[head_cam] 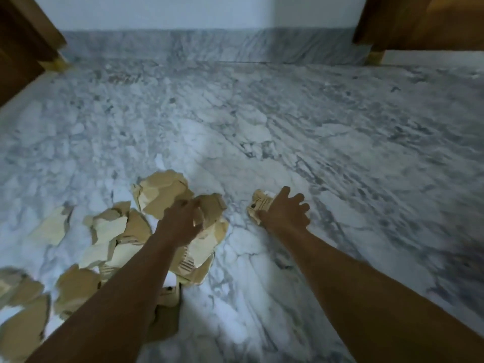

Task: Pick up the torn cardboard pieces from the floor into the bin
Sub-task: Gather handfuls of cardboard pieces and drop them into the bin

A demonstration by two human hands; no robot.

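Several torn tan cardboard pieces [112,231] lie heaped on the marble floor at the lower left. My left hand [180,221] reaches over the heap and its fingers curl round one piece [213,205] at the heap's right edge. A separate printed cardboard piece [259,203] lies alone to the right; my right hand [284,210] is on it, thumb at its near edge and fingers spread over it. No bin is in view.
Grey-veined marble floor [288,121] stretches ahead to a white wall with a marble skirting [209,45]. Wooden furniture stands at the far left [23,40] and far right [419,22]. More cardboard scraps [21,310] lie at the bottom left edge.
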